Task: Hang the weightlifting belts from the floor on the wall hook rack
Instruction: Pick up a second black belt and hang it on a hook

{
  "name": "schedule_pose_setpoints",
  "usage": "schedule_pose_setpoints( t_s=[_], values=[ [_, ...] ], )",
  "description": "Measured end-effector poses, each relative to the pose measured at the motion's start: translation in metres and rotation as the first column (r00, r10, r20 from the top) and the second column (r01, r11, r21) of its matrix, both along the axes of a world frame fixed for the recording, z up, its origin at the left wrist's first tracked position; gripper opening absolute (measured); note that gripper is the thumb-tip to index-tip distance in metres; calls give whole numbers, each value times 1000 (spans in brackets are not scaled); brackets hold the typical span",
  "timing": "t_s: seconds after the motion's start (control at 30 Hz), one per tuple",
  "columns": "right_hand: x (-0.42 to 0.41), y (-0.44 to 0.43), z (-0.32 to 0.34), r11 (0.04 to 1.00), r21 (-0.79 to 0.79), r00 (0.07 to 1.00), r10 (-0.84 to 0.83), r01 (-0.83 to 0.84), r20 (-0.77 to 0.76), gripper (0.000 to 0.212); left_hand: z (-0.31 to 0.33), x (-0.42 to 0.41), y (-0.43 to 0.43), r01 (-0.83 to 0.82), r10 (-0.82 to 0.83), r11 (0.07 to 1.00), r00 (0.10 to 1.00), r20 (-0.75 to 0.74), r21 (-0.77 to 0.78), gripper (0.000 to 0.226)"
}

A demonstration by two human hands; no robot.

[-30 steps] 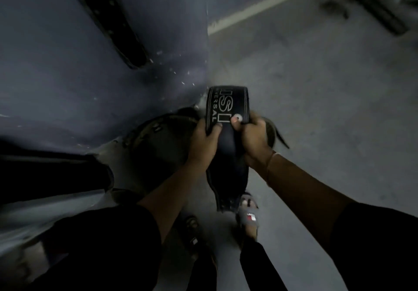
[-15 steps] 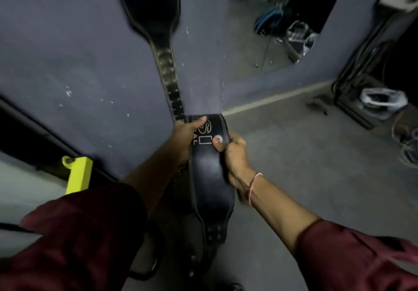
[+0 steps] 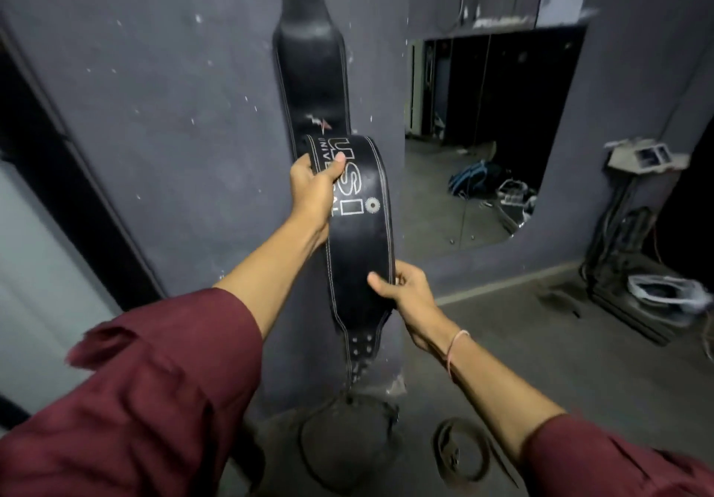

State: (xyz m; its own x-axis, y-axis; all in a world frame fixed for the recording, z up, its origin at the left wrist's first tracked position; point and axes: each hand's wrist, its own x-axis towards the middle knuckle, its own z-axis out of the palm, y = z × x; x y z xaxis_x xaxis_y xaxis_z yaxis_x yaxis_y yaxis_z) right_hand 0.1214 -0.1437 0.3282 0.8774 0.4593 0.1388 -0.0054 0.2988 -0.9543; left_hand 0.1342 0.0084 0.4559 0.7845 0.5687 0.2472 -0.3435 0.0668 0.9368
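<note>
Here, from the head view, we see the left hand [image 3: 315, 191] curled round the folded top of a black lettered belt [image 3: 359, 234], thumb pressed on its printed face. The right hand [image 3: 405, 295] pinches the belt's right edge lower down. The belt is off the floor, in front of a hanging belt [image 3: 311, 71] on the grey wall [image 3: 174, 110]. Two coiled belts [image 3: 459, 454] lie on the floor below.
</note>
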Motion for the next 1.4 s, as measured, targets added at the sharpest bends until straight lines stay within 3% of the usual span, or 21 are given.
schedule_pose_setpoints(
  t_s=[0.17,0.37,0.5,0.7,0.83,1.03,1.13,1.23,1.4],
  values=[
    [15,27,115,987,158,986,-40,14,160,25,56,-8,12,-105,96,992,987,130,65,15],
    [-5,20,56,997,-33,989,68,-64,131,30,69,-22,27,-79,68,995,985,158,65,5],
    [-3,23,65,998,-46,991,44,-38,125,37,75,-20,34,-163,146,981,978,150,107,45],
    [14,51,168,984,176,977,-18,-21,214,25,85,-24,23,-305,247,864,950,190,402,40],
    [25,67,201,988,156,961,-43,0,274,28,77,-29,26,-471,378,759,881,285,449,37],
    [33,84,228,936,341,976,-149,88,157,22,2,-44,22,-469,361,641,883,302,607,38],
    [41,84,230,934,346,976,-152,90,157,24,-38,-47,20,-404,369,654,908,197,640,53],
    [49,81,230,930,354,975,-165,102,151,24,-47,-49,14,-335,309,758,940,144,559,56],
    [51,74,225,954,292,966,-130,61,225,24,35,-27,14,-432,373,780,902,218,452,39]
  ],
)
